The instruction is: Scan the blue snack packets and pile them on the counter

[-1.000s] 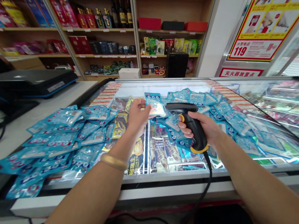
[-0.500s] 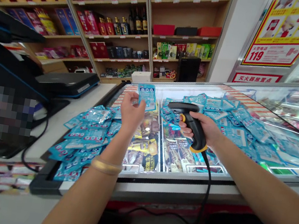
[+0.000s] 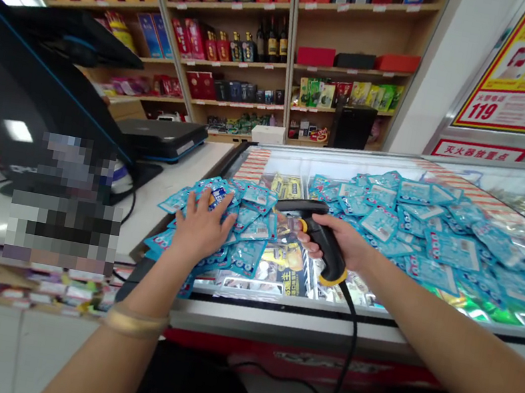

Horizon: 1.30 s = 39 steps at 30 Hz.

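My left hand [image 3: 204,225] lies flat with spread fingers on a pile of blue packets [image 3: 246,256] at the left end of the glass-topped freezer [image 3: 295,155]. My right hand [image 3: 336,238] is wrapped round the grip of a black and yellow barcode scanner [image 3: 328,242], its head pointing left toward that pile. From the scanner's base a black cord [image 3: 349,340] hangs down past the freezer's front edge. A second, wider heap of blue packets [image 3: 451,247] covers the right part of the glass. Packaged goods [image 3: 285,265] show through the glass between the two piles.
At the left a black monitor stand [image 3: 52,92] rises from the white counter [image 3: 167,186], with a flat black device [image 3: 166,137] behind it. Shelves of boxes and bottles [image 3: 272,42] line the back. A red and yellow sign [image 3: 523,100] hangs at the right.
My left hand has let go of the raised blue packet and come down onto the left pile, fingers spreading. The scanner has stayed in my right hand. The view has swung left.
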### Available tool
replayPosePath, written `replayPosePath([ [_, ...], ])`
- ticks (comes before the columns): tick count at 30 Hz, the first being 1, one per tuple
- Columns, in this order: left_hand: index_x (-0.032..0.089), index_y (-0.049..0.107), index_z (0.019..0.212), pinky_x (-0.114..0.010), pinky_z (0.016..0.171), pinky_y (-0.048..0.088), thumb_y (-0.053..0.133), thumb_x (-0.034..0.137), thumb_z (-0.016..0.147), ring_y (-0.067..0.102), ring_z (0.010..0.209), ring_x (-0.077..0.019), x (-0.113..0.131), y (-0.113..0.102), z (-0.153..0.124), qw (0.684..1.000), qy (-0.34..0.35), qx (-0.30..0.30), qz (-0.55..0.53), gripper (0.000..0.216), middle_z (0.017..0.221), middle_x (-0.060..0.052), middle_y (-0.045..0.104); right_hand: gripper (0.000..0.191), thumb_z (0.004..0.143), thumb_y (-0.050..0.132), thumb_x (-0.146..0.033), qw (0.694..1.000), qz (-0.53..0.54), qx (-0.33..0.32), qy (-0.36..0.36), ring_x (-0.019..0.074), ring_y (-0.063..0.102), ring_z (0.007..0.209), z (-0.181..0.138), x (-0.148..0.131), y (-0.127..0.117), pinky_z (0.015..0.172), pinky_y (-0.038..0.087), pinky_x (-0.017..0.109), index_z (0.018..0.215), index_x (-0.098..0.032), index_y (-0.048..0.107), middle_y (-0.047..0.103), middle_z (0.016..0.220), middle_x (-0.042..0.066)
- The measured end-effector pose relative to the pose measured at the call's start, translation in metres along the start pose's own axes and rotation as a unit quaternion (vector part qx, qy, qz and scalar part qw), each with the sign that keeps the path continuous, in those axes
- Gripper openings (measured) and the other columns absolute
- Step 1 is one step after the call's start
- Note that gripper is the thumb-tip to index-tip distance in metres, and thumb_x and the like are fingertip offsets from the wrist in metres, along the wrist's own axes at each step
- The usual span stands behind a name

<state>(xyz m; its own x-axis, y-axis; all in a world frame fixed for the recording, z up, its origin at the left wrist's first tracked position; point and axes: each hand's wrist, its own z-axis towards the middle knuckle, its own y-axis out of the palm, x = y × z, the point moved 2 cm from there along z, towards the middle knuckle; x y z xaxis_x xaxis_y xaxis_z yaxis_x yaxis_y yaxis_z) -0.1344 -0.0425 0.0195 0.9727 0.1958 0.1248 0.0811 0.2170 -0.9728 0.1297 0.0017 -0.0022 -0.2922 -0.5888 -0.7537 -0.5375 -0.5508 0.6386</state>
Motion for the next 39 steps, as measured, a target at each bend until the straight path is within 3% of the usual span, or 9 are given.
replayPosePath([
  [6, 0.037, 0.031, 0.156, -0.072, 0.114, 0.025, 0.032, 0.056, 0.098, 0.013, 0.153, -0.0453, 0.003, 0.001, 0.011, 1.0, -0.004, -0.011, -0.001, 0.061, 0.169, -0.01, 0.016, 0.022, 0.083, 0.064, -0.032, 1.0, 0.007, 0.029, 0.0, 0.009, 0.049, 0.053, -0.003, 0.001, -0.004, 0.046, 0.043, 0.018, 0.089, -0.011, 0.06, 0.057, 0.07, 0.004],
  [11, 0.028, 0.035, 0.156, -0.071, 0.115, 0.023, 0.031, 0.055, 0.098, 0.019, 0.152, -0.0449, 0.001, -0.01, 0.007, 0.997, 0.008, 0.071, 0.005, 0.065, 0.165, -0.014, 0.027, 0.022, 0.085, 0.061, -0.032, 1.0, 0.012, 0.024, 0.004, 0.0091, 0.049, 0.053, -0.003, 0.001, -0.002, 0.046, 0.044, 0.018, 0.091, -0.011, 0.06, 0.057, 0.07, 0.004],
  [17, 0.022, 0.042, 0.152, -0.071, 0.112, 0.03, 0.035, 0.049, 0.098, 0.039, 0.144, -0.0418, 0.017, -0.022, 0.011, 0.994, 0.03, 0.104, -0.006, 0.061, 0.156, -0.019, 0.043, 0.018, 0.088, 0.058, -0.031, 0.999, 0.027, 0.002, -0.017, 0.01, 0.049, 0.053, -0.009, -0.009, -0.002, 0.046, 0.043, 0.018, 0.092, -0.013, 0.057, 0.056, 0.07, 0.003],
  [20, 0.018, 0.051, 0.145, -0.064, 0.11, 0.036, 0.04, 0.044, 0.096, 0.048, 0.136, -0.0393, 0.043, -0.02, 0.014, 0.983, 0.081, 0.161, -0.03, 0.056, 0.146, -0.021, 0.053, 0.019, 0.088, 0.056, -0.03, 0.999, 0.036, 0.005, -0.041, 0.0098, 0.048, 0.053, -0.021, -0.021, -0.006, 0.045, 0.042, 0.018, 0.091, -0.012, 0.058, 0.056, 0.07, 0.004],
  [23, 0.015, 0.056, 0.138, -0.052, 0.107, 0.044, 0.045, 0.04, 0.094, 0.055, 0.127, -0.0341, 0.085, -0.011, 0.018, 0.968, 0.154, 0.172, -0.094, 0.052, 0.135, -0.02, 0.061, 0.018, 0.088, 0.054, -0.029, 0.996, 0.032, 0.028, -0.075, 0.01, 0.047, 0.052, -0.044, -0.035, -0.018, 0.045, 0.042, 0.019, 0.09, -0.012, 0.058, 0.056, 0.069, 0.004],
  [27, 0.013, 0.06, 0.131, -0.045, 0.105, 0.047, 0.05, 0.037, 0.093, 0.06, 0.12, -0.0303, 0.157, 0.003, 0.019, 0.958, 0.2, 0.119, -0.17, 0.047, 0.126, -0.019, 0.065, 0.016, 0.087, 0.056, -0.028, 0.988, 0.026, 0.084, -0.125, 0.0103, 0.046, 0.052, -0.089, -0.053, -0.046, 0.045, 0.042, 0.02, 0.089, -0.013, 0.06, 0.056, 0.07, 0.004],
  [31, 0.016, 0.062, 0.128, -0.04, 0.099, 0.049, 0.053, 0.036, 0.093, 0.065, 0.107, -0.0257, 0.217, 0.015, 0.016, 0.958, 0.2, 0.04, -0.203, 0.042, 0.118, -0.014, 0.068, 0.015, 0.085, 0.058, -0.028, 0.98, 0.024, 0.13, -0.151, 0.0115, 0.044, 0.053, -0.131, -0.063, -0.076, 0.044, 0.041, 0.022, 0.09, -0.014, 0.06, 0.055, 0.071, 0.004],
  [35, 0.018, 0.065, 0.121, -0.036, 0.094, 0.049, 0.055, 0.042, 0.093, 0.065, 0.107, -0.0248, 0.246, 0.031, 0.014, 0.966, 0.177, -0.013, -0.189, 0.038, 0.11, -0.011, 0.07, 0.016, 0.084, 0.059, -0.029, 0.973, 0.032, 0.162, -0.16, 0.0116, 0.043, 0.053, -0.151, -0.062, -0.095, 0.043, 0.04, 0.022, 0.091, -0.015, 0.06, 0.053, 0.071, 0.003],
  [39, 0.019, 0.067, 0.109, -0.036, 0.091, 0.048, 0.063, 0.051, 0.087, 0.063, 0.107, -0.0262, 0.25, 0.044, 0.013, 0.974, 0.145, -0.027, -0.17, 0.039, 0.108, -0.012, 0.068, 0.018, 0.085, 0.057, -0.03, 0.973, 0.024, 0.163, -0.162, 0.0107, 0.043, 0.053, -0.15, -0.059, -0.096, 0.045, 0.041, 0.021, 0.091, -0.013, 0.059, 0.053, 0.071, 0.003],
])
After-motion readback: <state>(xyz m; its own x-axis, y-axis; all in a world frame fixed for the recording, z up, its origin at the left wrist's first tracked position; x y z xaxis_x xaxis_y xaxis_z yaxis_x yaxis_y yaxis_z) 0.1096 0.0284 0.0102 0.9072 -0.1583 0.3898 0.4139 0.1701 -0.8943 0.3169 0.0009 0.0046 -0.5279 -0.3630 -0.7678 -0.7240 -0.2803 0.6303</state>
